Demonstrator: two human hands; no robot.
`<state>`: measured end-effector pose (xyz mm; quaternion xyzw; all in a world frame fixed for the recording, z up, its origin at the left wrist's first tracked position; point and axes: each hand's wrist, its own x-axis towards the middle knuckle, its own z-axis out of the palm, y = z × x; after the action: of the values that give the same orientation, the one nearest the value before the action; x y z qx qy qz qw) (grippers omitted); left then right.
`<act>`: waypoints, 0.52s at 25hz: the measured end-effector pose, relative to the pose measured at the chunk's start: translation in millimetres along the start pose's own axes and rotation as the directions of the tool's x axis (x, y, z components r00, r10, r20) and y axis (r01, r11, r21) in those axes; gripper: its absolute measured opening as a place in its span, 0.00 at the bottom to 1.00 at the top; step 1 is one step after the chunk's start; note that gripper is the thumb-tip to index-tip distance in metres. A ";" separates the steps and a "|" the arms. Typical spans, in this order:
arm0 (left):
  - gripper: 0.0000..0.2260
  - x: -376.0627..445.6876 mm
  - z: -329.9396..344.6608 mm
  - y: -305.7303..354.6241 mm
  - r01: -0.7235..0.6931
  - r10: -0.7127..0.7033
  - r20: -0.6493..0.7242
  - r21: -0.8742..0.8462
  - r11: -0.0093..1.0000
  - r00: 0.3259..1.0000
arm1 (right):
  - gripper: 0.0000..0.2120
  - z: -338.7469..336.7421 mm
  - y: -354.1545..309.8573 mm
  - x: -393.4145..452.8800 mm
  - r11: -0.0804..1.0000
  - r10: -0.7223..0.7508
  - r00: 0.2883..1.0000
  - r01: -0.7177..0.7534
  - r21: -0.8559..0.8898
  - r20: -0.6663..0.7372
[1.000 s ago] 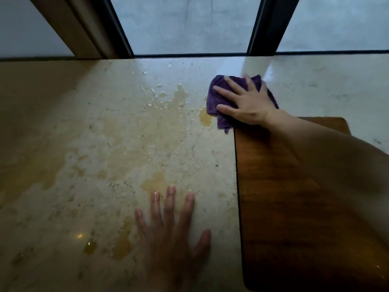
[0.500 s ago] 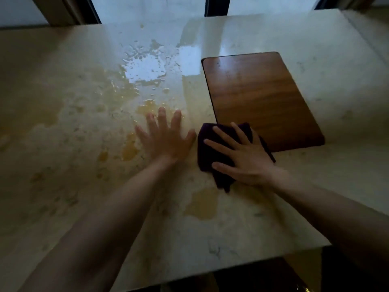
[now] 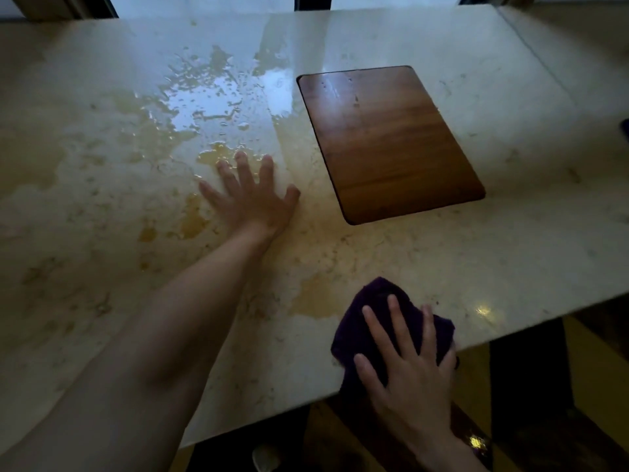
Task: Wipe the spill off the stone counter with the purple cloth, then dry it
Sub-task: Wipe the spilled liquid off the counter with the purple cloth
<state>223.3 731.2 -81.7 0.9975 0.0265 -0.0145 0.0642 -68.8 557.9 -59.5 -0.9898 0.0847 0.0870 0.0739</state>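
Note:
A yellowish spill (image 3: 204, 107) spreads over the pale stone counter (image 3: 510, 233), glossy and beaded toward the far left, with a smaller puddle (image 3: 313, 298) near the front. My right hand (image 3: 405, 366) presses flat on the bunched purple cloth (image 3: 377, 301) at the counter's front edge, just right of that puddle. My left hand (image 3: 252, 195) lies flat with fingers spread on the wet stone, left of the wood panel, holding nothing.
A dark wood panel (image 3: 391, 141) is set into the counter to the right of the spill. The counter's front edge (image 3: 510, 335) runs diagonally, with dark floor and furniture below. Window frames line the far edge.
My right hand has dragged the purple cloth from the far side beside the wood panel back to the counter's front edge. My left hand has stayed planted on the stone.

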 end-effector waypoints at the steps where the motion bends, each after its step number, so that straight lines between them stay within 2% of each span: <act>1: 0.36 0.0 0.2 0.5 0.005 -0.005 0.003 -0.004 1.000 1.000 | 0.31 2.7 -14.3 -0.3 1.000 0.030 1.000 -0.030 0.001 0.007; 4: 0.35 -1.9 -3.2 4.3 -0.005 0.005 0.034 0.010 1.000 0.999 | 0.31 6.5 -57.6 20.6 1.000 0.017 0.999 -0.017 -0.003 0.050; 6: 0.34 -3.3 -6.4 5.2 -0.011 0.012 0.102 -0.008 1.000 0.995 | 0.32 3.8 -79.2 49.2 1.000 0.027 0.998 -0.028 0.000 0.051; 9: 0.31 -3.2 -17.5 -2.1 -0.051 0.082 0.232 -0.139 0.989 0.969 | 0.32 -3.6 -98.9 117.7 0.996 0.092 0.995 -0.091 -0.025 0.040; 11: 0.30 11.3 -29.7 -21.7 -0.055 0.095 0.171 -0.223 0.973 0.981 | 0.32 -12.1 -108.8 170.0 0.995 0.102 0.994 -0.103 0.015 0.045; 13: 0.29 41.9 -46.4 -57.0 -0.006 0.006 0.000 -0.244 0.970 1.000 | 0.32 -19.6 -115.5 215.3 0.995 0.080 0.997 -0.080 0.056 0.015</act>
<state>263.2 795.8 -44.4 0.9821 0.0249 -0.0114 0.1865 164.1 633.9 -65.0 -0.9825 0.1263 0.0940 0.0991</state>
